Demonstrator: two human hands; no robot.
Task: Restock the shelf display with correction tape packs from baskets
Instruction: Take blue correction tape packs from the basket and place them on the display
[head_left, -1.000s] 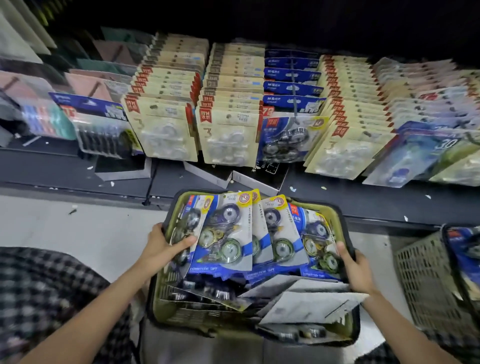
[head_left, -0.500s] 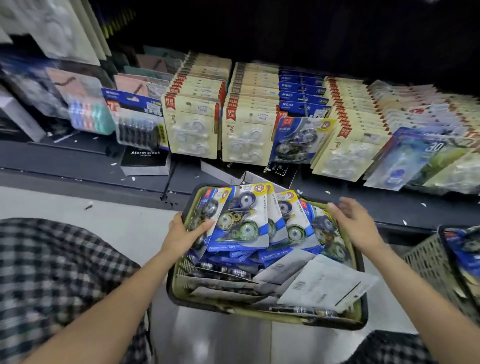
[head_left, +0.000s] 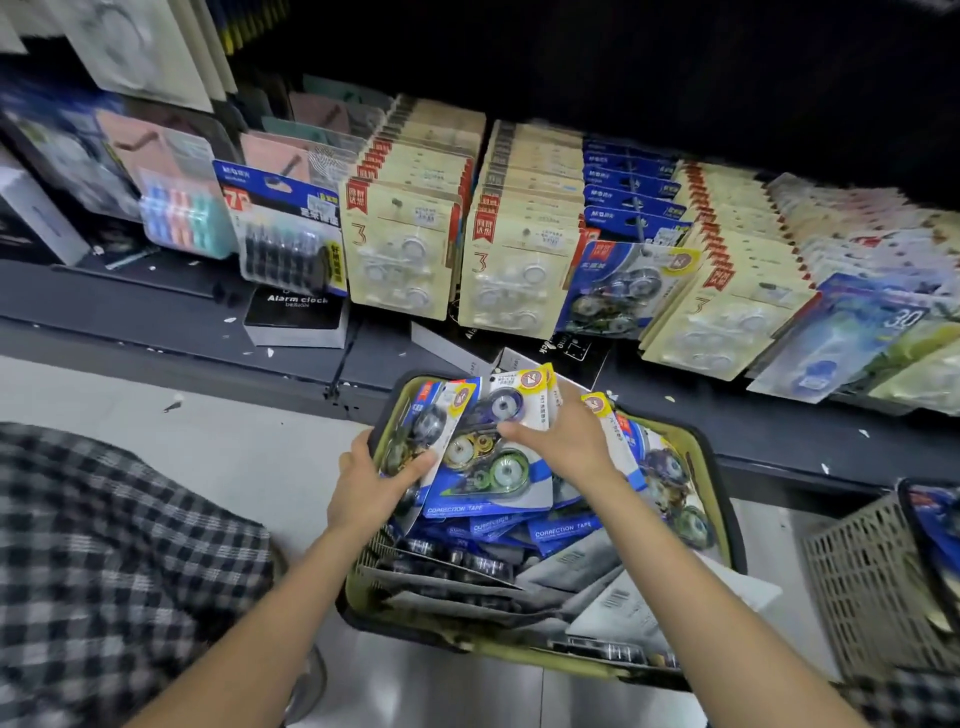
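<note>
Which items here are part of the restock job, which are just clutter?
Job: green basket; correction tape packs; shelf display; left hand; right hand.
Clutter: alarm clock box; grey basket; battery pack.

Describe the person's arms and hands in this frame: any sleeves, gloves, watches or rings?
Both forearms are bare up to the frame edge, with no sleeve in view. The left hand and right hand wear no gloves, and no watch, bracelet or ring shows. The only clothing in view is black-and-white checked fabric at lower left, and a bit at the lower right corner.
</note>
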